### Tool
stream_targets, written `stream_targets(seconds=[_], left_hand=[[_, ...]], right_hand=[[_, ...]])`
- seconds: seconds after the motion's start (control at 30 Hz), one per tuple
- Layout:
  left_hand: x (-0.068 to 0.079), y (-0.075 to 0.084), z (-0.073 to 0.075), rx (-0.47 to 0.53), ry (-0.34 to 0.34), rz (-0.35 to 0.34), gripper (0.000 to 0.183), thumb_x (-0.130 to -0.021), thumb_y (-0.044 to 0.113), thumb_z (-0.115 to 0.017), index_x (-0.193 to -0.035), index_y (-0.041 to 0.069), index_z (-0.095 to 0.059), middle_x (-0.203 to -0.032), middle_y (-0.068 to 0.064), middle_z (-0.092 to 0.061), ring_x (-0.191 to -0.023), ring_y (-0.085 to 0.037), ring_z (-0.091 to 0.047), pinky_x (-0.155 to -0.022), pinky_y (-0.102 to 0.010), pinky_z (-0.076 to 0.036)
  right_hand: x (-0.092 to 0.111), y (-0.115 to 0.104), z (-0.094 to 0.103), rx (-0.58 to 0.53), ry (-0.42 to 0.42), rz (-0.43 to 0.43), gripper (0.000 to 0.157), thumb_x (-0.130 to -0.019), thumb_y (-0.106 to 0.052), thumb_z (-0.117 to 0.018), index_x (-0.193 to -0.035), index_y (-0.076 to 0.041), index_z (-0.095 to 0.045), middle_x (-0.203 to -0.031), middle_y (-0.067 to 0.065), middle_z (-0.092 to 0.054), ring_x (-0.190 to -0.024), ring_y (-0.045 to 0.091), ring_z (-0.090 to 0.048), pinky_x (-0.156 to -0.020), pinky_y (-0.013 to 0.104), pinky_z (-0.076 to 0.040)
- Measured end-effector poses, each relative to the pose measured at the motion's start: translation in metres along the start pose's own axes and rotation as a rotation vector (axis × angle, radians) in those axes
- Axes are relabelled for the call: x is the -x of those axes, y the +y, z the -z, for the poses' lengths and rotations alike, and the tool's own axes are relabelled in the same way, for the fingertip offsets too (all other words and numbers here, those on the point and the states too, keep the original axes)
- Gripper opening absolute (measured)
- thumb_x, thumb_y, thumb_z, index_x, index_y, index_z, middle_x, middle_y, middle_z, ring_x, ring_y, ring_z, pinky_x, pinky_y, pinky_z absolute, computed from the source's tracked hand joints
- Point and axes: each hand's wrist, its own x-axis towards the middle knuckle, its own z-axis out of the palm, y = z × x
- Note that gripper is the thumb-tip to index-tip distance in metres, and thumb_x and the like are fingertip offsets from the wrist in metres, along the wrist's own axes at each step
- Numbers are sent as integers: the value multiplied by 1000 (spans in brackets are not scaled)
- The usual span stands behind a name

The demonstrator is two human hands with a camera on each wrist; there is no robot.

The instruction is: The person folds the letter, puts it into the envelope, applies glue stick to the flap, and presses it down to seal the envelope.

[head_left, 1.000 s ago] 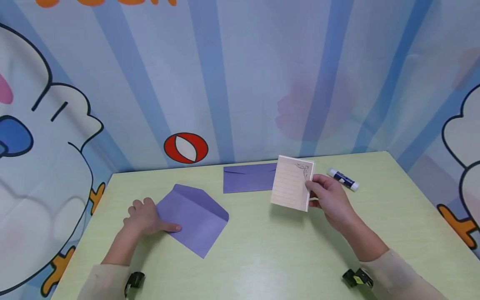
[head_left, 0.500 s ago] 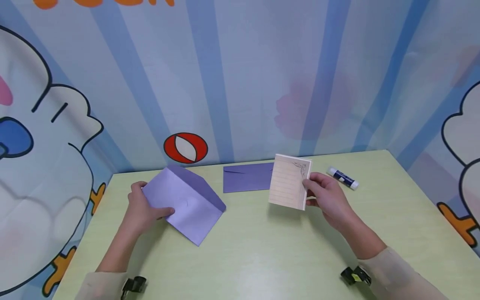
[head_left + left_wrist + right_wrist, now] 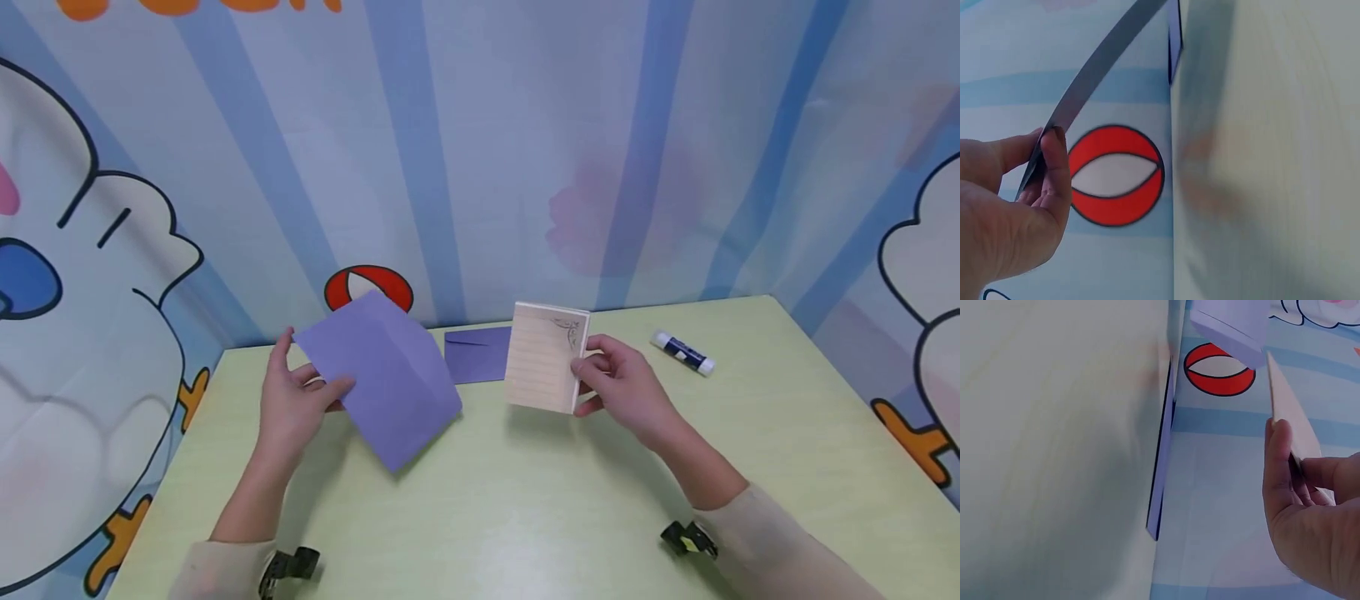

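Left hand [image 3: 294, 402] holds one of two envelopes [image 3: 386, 379]; right hand [image 3: 624, 388], lined paper [image 3: 542, 360].

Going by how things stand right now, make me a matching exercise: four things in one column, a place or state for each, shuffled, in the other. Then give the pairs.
Things:
1. Left hand
2. Right hand
3. Glue stick
4. Lying envelope

Places and states:
A. Partly hidden behind the lined paper in the head view
B. Pinches the tilted envelope
C. On the table, white with a dark blue band
D. Holds the lined paper by its edge

Right pairs: 1-B, 2-D, 3-C, 4-A.
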Motion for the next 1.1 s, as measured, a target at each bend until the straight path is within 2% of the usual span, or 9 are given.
stream_targets(seconds=[0.1, 0.17, 0.33, 0.47, 0.6, 0.87, 1.1], left_hand=[[3, 8, -16, 51, 0, -13, 78, -96, 10, -81, -161, 8, -37, -127, -24, -72, -87, -13, -77, -76, -31, -64], [4, 12, -29, 70, -16, -34, 61, -96, 10, -81, -148, 2, -51, -121, -22, -75, -86, -14, -77, -76, -31, -64], [8, 21, -60, 129, -72, -99, 46, -94, 7, -82, -135, 2, -61, -109, -17, -78, -85, -18, -77, -76, -33, -64], [10, 25, -77, 174, -124, -143, 40, -97, 6, -79, -133, 4, -63, -107, -17, -79, -85, -21, -78, -76, -35, -64], [10, 29, -86, 193, -177, -155, 37, -100, 7, -74, -135, 6, -64, -110, -16, -78, -87, -22, -77, -77, -36, -65], [10, 33, -93, 267, -217, -111, 37, -101, 4, -72, -137, 6, -64, -111, -15, -79, -87, -23, -78, -77, -38, -65], [12, 34, -101, 257, -218, -92, 38, -101, 6, -73, -137, 10, -65, -112, -13, -79, -89, -24, -78, -78, -38, -65]], right_hand=[[-3, -5, -9, 59, -1, 62, 32, -108, -8, -62, -139, 0, -57, -111, 21, -72, -88, 30, -73, -73, 42, -65], [-4, -9, -15, 101, 11, 120, 29, -107, -5, -62, -134, 2, -60, -109, 21, -72, -86, 29, -74, -72, 41, -65], [-7, -17, -25, 232, 100, 245, 18, -106, -4, -64, -123, 2, -66, -102, 16, -75, -82, 25, -76, -69, 34, -64], [-10, -16, -26, 343, 198, 287, 15, -106, -7, -64, -119, -2, -68, -100, 13, -77, -78, 21, -76, -67, 32, -63], [-13, -15, -22, 361, 213, 260, 15, -106, -8, -64, -119, -1, -68, -100, 14, -78, -75, 21, -76, -64, 29, -62], [-17, -16, -16, 279, 130, 150, 18, -106, -4, -63, -122, 3, -66, -103, 18, -74, -78, 24, -76, -67, 31, -63], [-14, -22, -22, 337, 83, 164, 15, -106, -4, -63, -120, 1, -66, -97, 14, -72, -80, 24, -74, -65, 31, -63]])
